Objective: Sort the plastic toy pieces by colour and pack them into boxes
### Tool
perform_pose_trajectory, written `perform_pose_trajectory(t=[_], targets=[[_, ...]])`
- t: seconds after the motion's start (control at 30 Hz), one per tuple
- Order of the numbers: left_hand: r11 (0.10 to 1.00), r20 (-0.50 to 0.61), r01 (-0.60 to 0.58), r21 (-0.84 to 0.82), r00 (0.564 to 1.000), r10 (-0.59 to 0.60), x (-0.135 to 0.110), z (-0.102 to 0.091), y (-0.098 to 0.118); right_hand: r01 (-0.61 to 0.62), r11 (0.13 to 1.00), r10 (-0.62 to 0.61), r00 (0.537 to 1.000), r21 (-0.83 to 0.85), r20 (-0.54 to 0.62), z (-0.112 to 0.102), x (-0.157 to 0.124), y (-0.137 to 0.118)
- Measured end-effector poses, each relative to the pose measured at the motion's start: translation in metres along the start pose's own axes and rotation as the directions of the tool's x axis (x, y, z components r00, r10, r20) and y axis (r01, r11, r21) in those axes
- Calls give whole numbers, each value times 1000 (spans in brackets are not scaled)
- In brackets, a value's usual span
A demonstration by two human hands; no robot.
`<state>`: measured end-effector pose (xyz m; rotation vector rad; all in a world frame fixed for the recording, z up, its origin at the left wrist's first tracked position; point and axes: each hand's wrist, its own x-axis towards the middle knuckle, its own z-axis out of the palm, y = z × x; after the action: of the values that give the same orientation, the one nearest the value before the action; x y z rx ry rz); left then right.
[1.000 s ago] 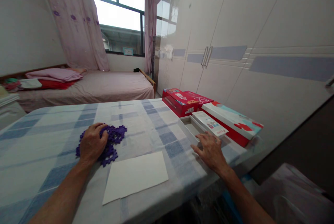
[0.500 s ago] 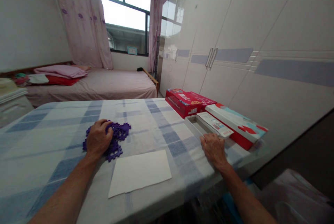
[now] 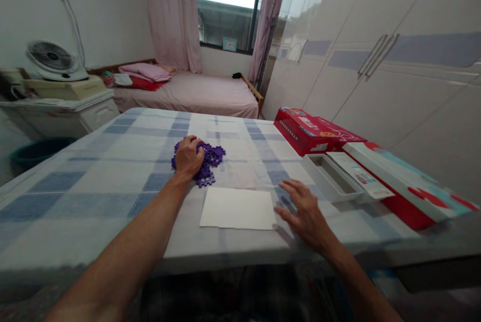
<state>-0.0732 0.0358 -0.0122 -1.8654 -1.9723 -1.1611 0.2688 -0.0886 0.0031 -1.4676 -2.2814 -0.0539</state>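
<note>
My left hand lies curled over a pile of purple interlocking puzzle pieces on the checked tablecloth. Its fingers are bent around the pieces. My right hand hovers open, fingers spread, just right of a white sheet of paper lying near the table's front edge. A shallow white open box sits a little beyond my right hand.
Red boxes and a long red and white box line the table's right side, beside a white wardrobe. A bed stands behind, and a fan on a cabinet at left.
My right hand left the white box's edge and moved left toward the paper, fingers spread. The camera swung left and back. My left hand stayed on the purple pieces.
</note>
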Motion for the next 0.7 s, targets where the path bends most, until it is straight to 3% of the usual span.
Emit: perform_pose_trajectory(t=[0.1, 0.2, 0.3, 0.43, 0.53, 0.7], targets=[[1000, -1, 7, -16, 1000, -7, 0, -1, 1, 75, 994, -93, 965, 83, 244, 7, 10, -36], [999, -1, 35, -32, 999, -35, 0, -2, 2, 58, 992, -95, 928, 113, 360, 8, 17, -52], [991, -59, 135, -23, 989, -136, 1, -6, 0, 70, 987, -119, 923, 144, 366, 6, 25, -53], [923, -164, 382, 33, 913, -372, 3, -11, -7, 98, 975, -157, 938, 199, 310, 4, 52, -58], [884, -45, 466, 34, 884, -465, 4, -12, -14, 109, 952, -191, 942, 287, 276, 11, 86, -69], [932, 121, 358, -61, 929, -350, 4, -7, -13, 83, 921, -199, 940, 381, 277, 41, 140, -84]])
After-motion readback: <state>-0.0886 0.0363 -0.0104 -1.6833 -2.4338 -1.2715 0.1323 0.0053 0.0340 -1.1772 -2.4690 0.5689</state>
